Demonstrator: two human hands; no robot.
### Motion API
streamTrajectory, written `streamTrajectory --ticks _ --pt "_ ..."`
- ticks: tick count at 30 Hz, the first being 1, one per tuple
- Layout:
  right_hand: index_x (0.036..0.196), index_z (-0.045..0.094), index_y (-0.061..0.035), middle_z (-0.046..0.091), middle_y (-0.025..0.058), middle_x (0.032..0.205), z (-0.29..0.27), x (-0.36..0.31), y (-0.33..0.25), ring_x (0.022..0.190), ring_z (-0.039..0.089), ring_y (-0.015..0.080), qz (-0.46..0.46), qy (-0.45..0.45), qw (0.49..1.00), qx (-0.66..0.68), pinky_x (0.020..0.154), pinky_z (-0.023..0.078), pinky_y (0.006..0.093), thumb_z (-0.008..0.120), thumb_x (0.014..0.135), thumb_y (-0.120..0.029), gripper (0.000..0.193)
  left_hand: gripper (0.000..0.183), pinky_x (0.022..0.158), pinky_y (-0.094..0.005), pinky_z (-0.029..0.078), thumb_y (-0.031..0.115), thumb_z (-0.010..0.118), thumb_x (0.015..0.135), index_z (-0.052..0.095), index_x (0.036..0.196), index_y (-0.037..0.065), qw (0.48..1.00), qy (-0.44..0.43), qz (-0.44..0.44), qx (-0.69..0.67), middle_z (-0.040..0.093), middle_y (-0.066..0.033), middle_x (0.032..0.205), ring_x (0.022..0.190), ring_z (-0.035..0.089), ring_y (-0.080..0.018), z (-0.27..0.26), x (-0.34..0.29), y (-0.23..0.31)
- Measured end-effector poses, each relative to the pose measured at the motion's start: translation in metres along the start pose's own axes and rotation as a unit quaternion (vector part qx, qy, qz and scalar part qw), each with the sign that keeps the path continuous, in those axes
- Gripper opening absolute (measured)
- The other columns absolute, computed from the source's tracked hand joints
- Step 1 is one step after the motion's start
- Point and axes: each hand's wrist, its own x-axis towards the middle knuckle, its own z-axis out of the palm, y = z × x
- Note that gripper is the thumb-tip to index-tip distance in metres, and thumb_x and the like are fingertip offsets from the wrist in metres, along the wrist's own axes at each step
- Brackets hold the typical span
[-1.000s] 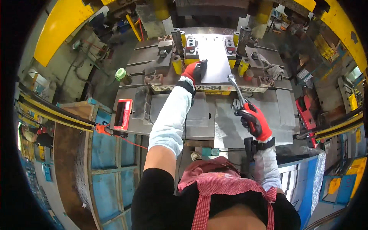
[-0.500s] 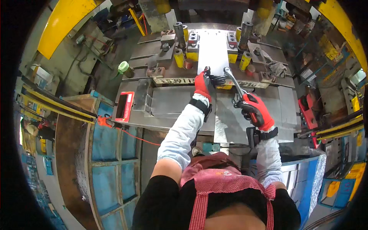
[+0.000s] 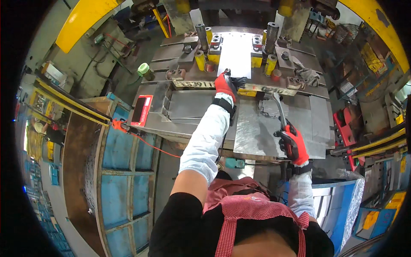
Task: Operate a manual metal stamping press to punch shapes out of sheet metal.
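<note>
A bright white-looking metal sheet [image 3: 235,55] lies lengthwise on the press die between the yellow posts. At its near left corner, my left hand [image 3: 227,85], in a red and black glove, is closed on the edge; the fingertips are partly hidden. My right hand [image 3: 293,143], gloved alike, is wrapped around a long metal tool [image 3: 280,110] with a rounded, wrench-like head. That head points away from me, above a flat grey metal sheet [image 3: 261,132] on the near table, apart from the die.
A stack of grey sheets [image 3: 192,105] lies left of centre, beside a red-framed dark device [image 3: 141,110]. Guide posts [image 3: 272,38] rise behind the die. A grey rag [image 3: 306,75] and a green-capped bottle [image 3: 145,70] stand at its sides. A blue crate [image 3: 128,171] is at left.
My right hand has drawn back toward me and slightly right, taking the tool's head away from the white-looking sheet's near edge. My left hand stays at that sheet's corner.
</note>
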Motion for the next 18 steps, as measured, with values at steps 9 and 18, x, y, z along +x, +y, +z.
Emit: streamTrajectory --ticks 9,18 --pt "0.088 0.059 -0.0056 0.048 -0.0014 0.065 -0.091 -0.04 0.086 0.05 0.047 0.0089 -0.204 0.066 0.952 -0.217 0.044 0.036 0.0228 0.056 0.078 -0.013 0.013 0.033 0.062 -0.0441 0.054 0.024 0.045 0.086 0.044 0.112 0.002 1.0 0.028 0.01 0.005 0.06 -0.0189 0.093 0.071 0.062 -0.0353 0.014 -0.003 -0.003" --pt "0.073 0.052 -0.006 0.044 0.0009 0.058 -0.115 -0.053 0.123 0.048 0.045 0.0108 -0.042 0.121 0.979 -0.158 0.043 0.036 0.0248 0.05 0.082 -0.02 0.017 0.034 0.065 -0.0449 0.054 0.025 0.046 0.086 0.045 0.113 0.004 0.999 0.037 -0.003 0.017 0.06 -0.0173 0.095 0.074 0.062 -0.0342 0.002 0.008 -0.001"
